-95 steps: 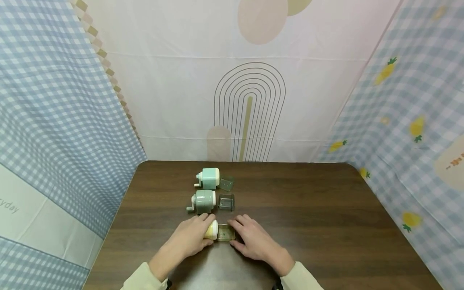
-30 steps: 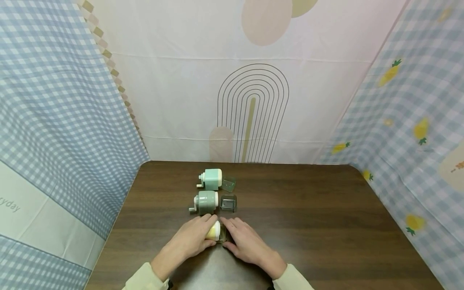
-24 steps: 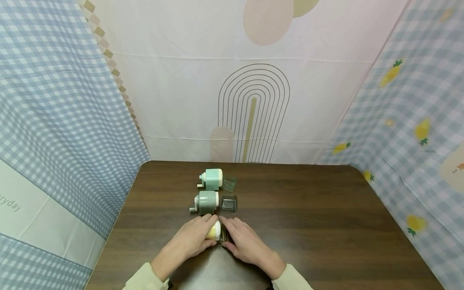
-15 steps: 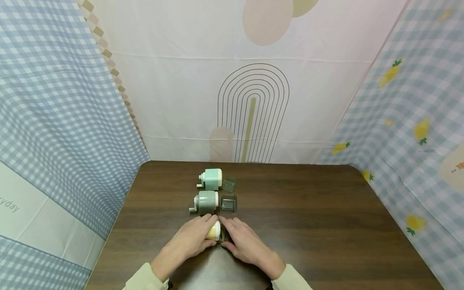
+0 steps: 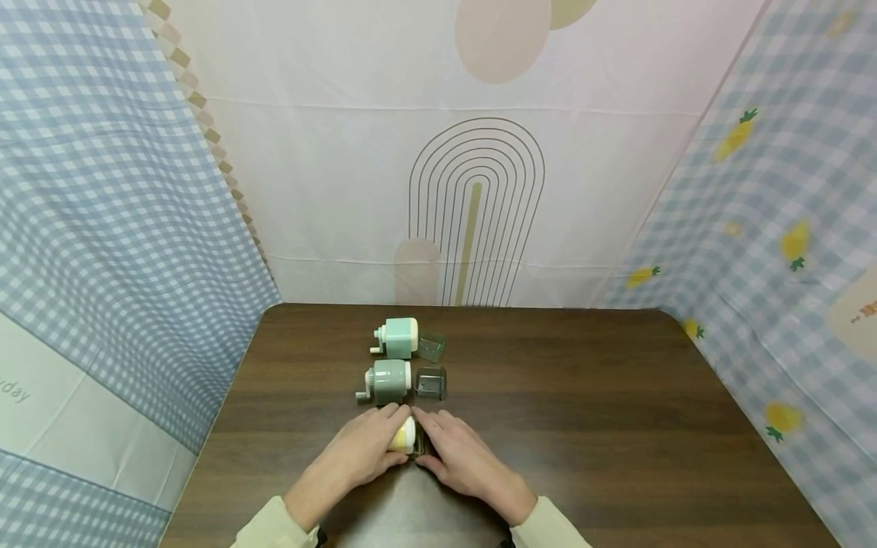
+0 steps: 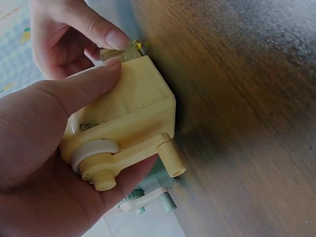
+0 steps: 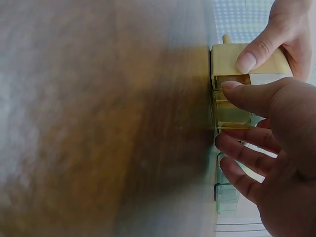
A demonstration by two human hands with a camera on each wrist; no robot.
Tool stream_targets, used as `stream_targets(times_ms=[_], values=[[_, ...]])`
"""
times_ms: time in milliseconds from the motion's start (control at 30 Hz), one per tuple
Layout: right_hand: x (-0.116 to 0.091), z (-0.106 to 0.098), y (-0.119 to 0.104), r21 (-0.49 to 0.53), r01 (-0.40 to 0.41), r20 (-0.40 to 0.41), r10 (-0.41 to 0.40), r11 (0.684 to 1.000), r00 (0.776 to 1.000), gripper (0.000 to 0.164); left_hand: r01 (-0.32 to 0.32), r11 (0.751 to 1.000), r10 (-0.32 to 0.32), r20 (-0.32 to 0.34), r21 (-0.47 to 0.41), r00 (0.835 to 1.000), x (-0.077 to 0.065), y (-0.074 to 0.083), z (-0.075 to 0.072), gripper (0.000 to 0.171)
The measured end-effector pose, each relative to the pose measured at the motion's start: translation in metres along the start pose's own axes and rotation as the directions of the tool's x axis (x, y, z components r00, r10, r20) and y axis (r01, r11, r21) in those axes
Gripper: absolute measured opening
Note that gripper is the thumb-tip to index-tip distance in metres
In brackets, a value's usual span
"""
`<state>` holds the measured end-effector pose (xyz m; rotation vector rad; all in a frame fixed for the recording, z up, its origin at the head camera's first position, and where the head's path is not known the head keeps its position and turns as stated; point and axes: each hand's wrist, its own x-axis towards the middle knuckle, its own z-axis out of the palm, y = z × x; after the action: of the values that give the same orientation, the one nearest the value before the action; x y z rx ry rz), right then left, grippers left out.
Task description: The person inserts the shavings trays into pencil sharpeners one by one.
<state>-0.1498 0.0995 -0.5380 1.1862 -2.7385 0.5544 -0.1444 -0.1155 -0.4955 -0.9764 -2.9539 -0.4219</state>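
My left hand (image 5: 363,449) grips a yellow hand-crank pencil sharpener (image 6: 138,94) lying on the table, thumb along its side. In the left wrist view its crank handle (image 6: 171,158) points towards the camera. My right hand (image 5: 466,458) holds a clear yellowish shavings drawer (image 7: 233,112) between thumb and fingers. The drawer is right at the slot in the sharpener's end, in line with it; fingers cover much of it in the head view. Both hands' fingertips almost meet there.
Beyond the hands lie a grey-green crank sharpener (image 5: 390,381) with a dark clear drawer (image 5: 431,383) on its right, and a mint sharpener (image 5: 400,338) with a green clear drawer (image 5: 430,347). The brown table (image 5: 582,411) ends at hanging cloth (image 5: 329,190).
Since about three seconds ago my right hand has moved left, bringing the yellowish drawer closer against the sharpener, so less of it shows. Over the last second the hands barely shift.
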Motion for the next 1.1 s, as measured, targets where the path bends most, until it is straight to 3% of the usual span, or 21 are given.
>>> stream_targets(times_ms=[1100], values=[[0.0045,0.0014,-0.0017,0.007,-0.009,0.0,0.009,1.0,1.0,0.08,0.017,1.0,-0.017,0.028,-0.005,0.999,0.0001,0.0005,-0.002,0.061]])
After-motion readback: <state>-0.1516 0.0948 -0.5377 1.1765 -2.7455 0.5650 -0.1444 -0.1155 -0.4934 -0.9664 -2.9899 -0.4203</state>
